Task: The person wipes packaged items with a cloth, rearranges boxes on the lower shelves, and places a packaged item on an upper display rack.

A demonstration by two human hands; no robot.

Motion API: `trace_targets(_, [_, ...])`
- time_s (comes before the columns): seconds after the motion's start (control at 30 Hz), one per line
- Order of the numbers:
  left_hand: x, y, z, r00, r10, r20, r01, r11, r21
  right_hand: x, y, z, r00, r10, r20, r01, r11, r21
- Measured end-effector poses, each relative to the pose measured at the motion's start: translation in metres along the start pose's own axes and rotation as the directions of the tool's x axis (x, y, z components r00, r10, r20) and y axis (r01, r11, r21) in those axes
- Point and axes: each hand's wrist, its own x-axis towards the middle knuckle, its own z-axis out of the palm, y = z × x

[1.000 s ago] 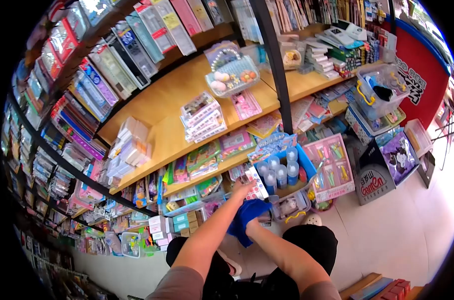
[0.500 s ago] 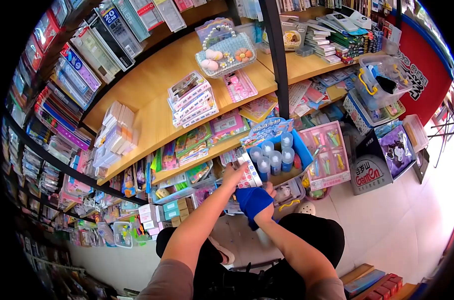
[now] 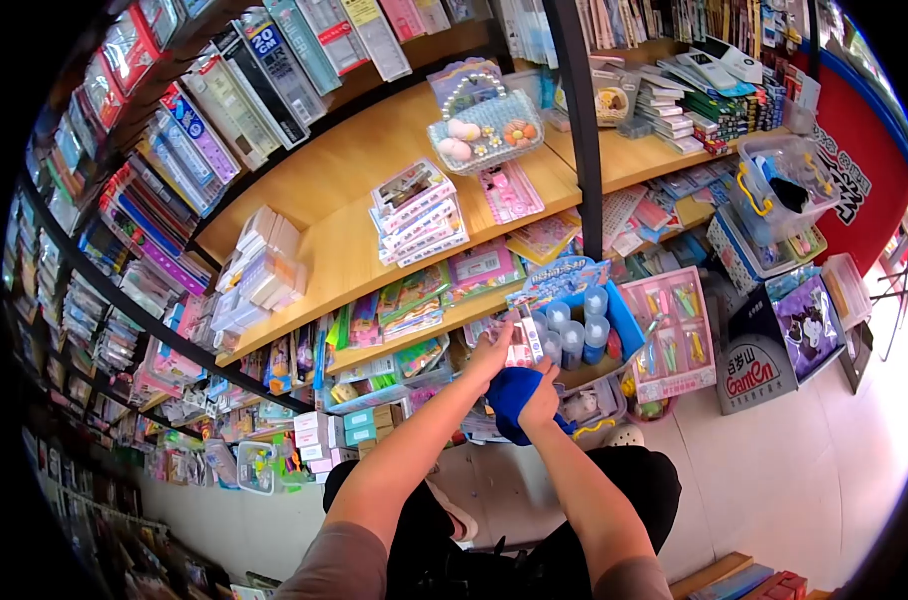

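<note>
My left hand [image 3: 488, 358] grips a small white box [image 3: 523, 348] with pink and red print, its fingers wrapped round the far side. In my right hand [image 3: 542, 402] is a bunched blue cloth [image 3: 511, 396], pressed close to the near end of that box. Just beyond both hands, several clear-capped bottles [image 3: 572, 343] with blue contents stand in a blue display box [image 3: 629, 328]. A pink-framed tray of small colourful items [image 3: 671, 340] leans to the right of them.
Above the hands runs a wooden shelf [image 3: 339, 240] with a stack of boxes [image 3: 419, 218] and a woven basket [image 3: 486, 135]. A black upright post [image 3: 579, 130] rises behind the display box. A black carton [image 3: 759, 360] stands on the floor at right.
The white box has been turned in my left hand and shows a narrower side. The blue cloth, hanging down before, is now bunched up against it. The whole view has shifted slightly.
</note>
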Motion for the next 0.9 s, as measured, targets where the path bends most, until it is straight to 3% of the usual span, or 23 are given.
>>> trace_targets(0.17, [0.01,-0.018,-0.024,0.998,0.056,0.04,-0.058,0.997,0.052,0.01,0.009,-0.001,0.996,0.089,-0.032,-0.084,0.987,0.134])
trace_targets(0.27, [0.034,-0.059,-0.038,0.983,0.185,0.016,-0.186,0.976,0.114,0.008,0.007,-0.012,0.997,0.08,-0.018,-0.076,0.983,0.169])
trace_targets(0.33, [0.016,-0.057,-0.046,0.992,0.126,0.003,-0.126,0.989,0.079,0.022,0.034,0.004,1.0,0.019,-0.016,-0.015,0.975,0.221])
trace_targets(0.37, [0.03,-0.081,-0.046,0.991,0.004,0.133,0.008,0.996,-0.09,0.029,0.045,0.011,0.994,-0.105,-0.034,0.11,0.957,0.268])
trace_targets(0.4, [0.006,-0.064,-0.05,0.919,-0.078,0.386,0.249,0.875,-0.415,0.035,0.045,0.008,0.979,-0.154,0.131,0.102,0.936,0.336])
trace_targets(0.47, [-0.026,-0.033,-0.056,0.913,-0.233,0.336,0.331,0.904,-0.271,0.044,0.041,0.003,0.901,-0.252,0.353,0.085,0.9,0.428])
trace_targets(0.5, [-0.018,-0.043,-0.055,0.889,-0.191,0.416,0.351,0.868,-0.352,0.046,0.037,-0.001,0.862,-0.294,0.413,0.083,0.886,0.457])
trace_targets(0.57, [0.0,-0.078,-0.052,0.827,-0.085,0.556,0.408,0.77,-0.49,0.039,0.03,-0.011,0.861,-0.347,0.371,0.153,0.873,0.463])
trace_targets(0.6, [-0.008,-0.075,-0.056,0.835,-0.075,0.545,0.406,0.752,-0.519,0.03,0.023,-0.019,0.859,-0.373,0.35,0.185,0.865,0.467])
trace_targets(0.63, [-0.017,-0.072,-0.061,0.844,-0.065,0.532,0.401,0.735,-0.546,0.02,0.015,-0.027,0.87,-0.317,0.378,0.1,0.864,0.494])
trace_targets(0.7, [-0.032,-0.07,-0.072,0.868,-0.039,0.495,0.385,0.682,-0.622,-0.027,-0.052,-0.085,0.758,-0.155,0.634,0.004,0.972,0.233])
trace_targets(0.8, [-0.055,-0.082,-0.095,0.879,-0.064,0.473,0.371,0.714,-0.594,-0.03,-0.03,-0.04,0.718,-0.335,0.611,0.188,0.937,0.294])
trace_targets(0.83, [-0.061,-0.093,-0.105,0.857,-0.088,0.509,0.424,0.68,-0.598,-0.03,-0.027,-0.03,0.614,-0.539,0.577,0.498,0.831,0.246])
trace_targets(0.87, [-0.068,-0.104,-0.113,0.903,-0.098,0.417,0.363,0.694,-0.622,-0.03,-0.023,-0.02,0.453,-0.699,0.554,0.754,0.631,0.18])
trace_targets(0.9, [-0.075,-0.107,-0.124,0.917,-0.09,0.39,0.346,0.666,-0.661,-0.035,-0.024,-0.016,0.484,-0.625,0.613,0.568,0.757,0.323])
